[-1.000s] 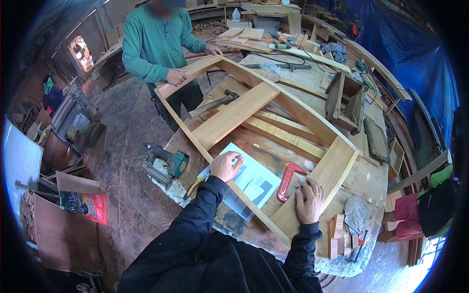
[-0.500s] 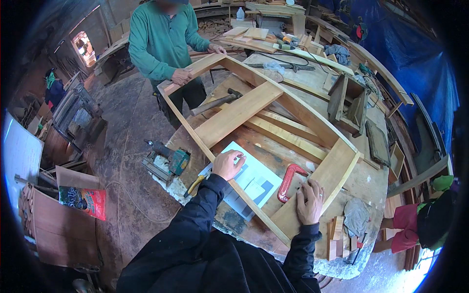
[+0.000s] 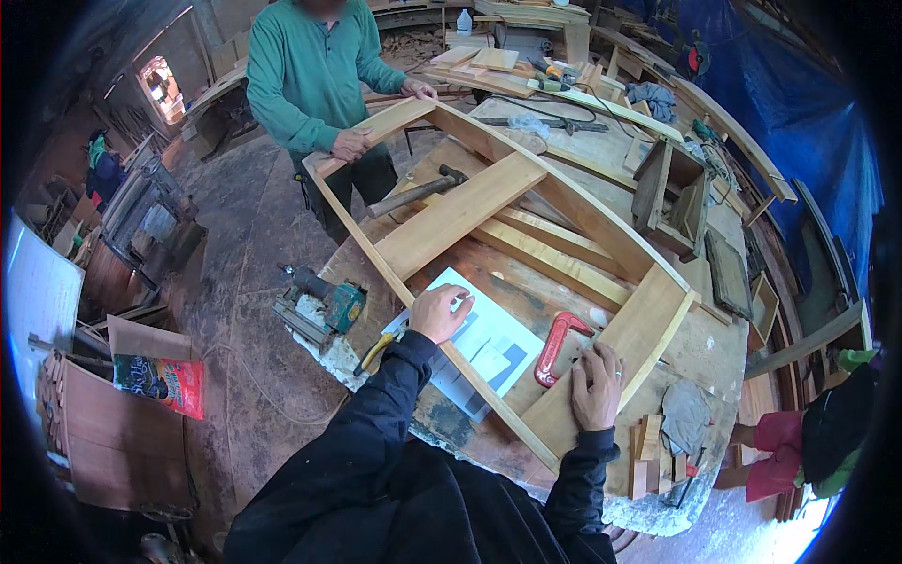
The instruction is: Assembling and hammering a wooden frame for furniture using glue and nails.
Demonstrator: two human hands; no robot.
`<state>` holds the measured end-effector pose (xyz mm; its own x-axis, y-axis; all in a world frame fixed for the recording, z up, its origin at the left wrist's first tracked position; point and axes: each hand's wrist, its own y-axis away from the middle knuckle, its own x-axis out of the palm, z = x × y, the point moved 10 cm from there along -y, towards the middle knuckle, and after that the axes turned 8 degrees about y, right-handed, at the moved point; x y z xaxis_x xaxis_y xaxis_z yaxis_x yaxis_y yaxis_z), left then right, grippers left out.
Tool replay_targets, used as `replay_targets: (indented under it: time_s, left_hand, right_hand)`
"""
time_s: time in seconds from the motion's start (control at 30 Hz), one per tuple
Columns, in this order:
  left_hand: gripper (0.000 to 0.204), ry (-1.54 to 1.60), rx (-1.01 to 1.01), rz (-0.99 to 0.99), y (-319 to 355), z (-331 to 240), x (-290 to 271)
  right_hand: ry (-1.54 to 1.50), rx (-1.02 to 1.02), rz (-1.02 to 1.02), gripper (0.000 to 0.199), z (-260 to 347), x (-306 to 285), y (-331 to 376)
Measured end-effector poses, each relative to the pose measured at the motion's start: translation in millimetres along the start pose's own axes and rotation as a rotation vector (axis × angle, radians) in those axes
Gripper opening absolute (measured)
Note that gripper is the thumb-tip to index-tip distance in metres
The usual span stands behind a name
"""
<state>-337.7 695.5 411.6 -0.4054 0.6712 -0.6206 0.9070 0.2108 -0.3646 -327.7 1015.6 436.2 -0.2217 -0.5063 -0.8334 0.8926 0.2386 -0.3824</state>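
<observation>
A wooden frame [image 3: 597, 219] with flat cross boards lies at a slant across the workbench. My left hand [image 3: 438, 314] rests over its near rail, fingers curled round the inner side. My right hand [image 3: 598, 387] lies on the near end board [image 3: 648, 324], fingers slightly bent and apart. Beside that hand is a red C-clamp [image 3: 562, 348]. Printed paper sheets [image 3: 489, 346] lie on the bench inside the frame, partly under the near rail. Across the bench a person in a green shirt has one hand [image 3: 351, 145] on the frame's far end board and another hand [image 3: 419, 89] at its corner.
A hammer [image 3: 418, 191] lies by the middle board. A green power tool [image 3: 329, 305] and yellow-handled pliers [image 3: 378, 352] sit at the bench's left edge. Small wood blocks [image 3: 646, 461] and a grey cloth [image 3: 686, 415] are right of my right hand. A wooden box [image 3: 669, 193] stands farther right.
Both my hands stay in the same places on the frame. The view has shifted very slightly; the person opposite appears a little higher in it, hands still on the frame.
</observation>
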Motion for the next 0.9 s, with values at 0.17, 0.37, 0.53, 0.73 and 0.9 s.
replay_targets:
  time_s: [0.17,0.37,0.53,0.73,0.9]
  left_hand:
    - [0.020,-0.008,0.018,-0.010,0.1,-1.3,-0.8]
    - [0.020,-0.006,0.029,-0.016,0.5,-0.1,-0.8]
    - [0.020,-0.006,0.042,-0.022,0.7,-1.7,-1.1]
    - [0.020,-0.006,0.038,-0.012,0.2,-0.4,0.5]
    - [0.020,-0.017,0.034,-0.019,0.3,1.6,0.2]
  right_hand:
    - [-0.003,-0.003,-0.004,0.031,-0.3,0.7,-0.1]
    - [-0.012,-0.013,-0.004,0.030,0.9,0.5,-0.7]
    - [-0.015,-0.005,-0.002,0.030,-1.7,2.1,0.5]
    - [0.002,-0.011,-0.010,0.031,-1.9,1.9,0.8]
    - [-0.001,-0.020,-0.014,0.030,-2.6,4.2,0.7]
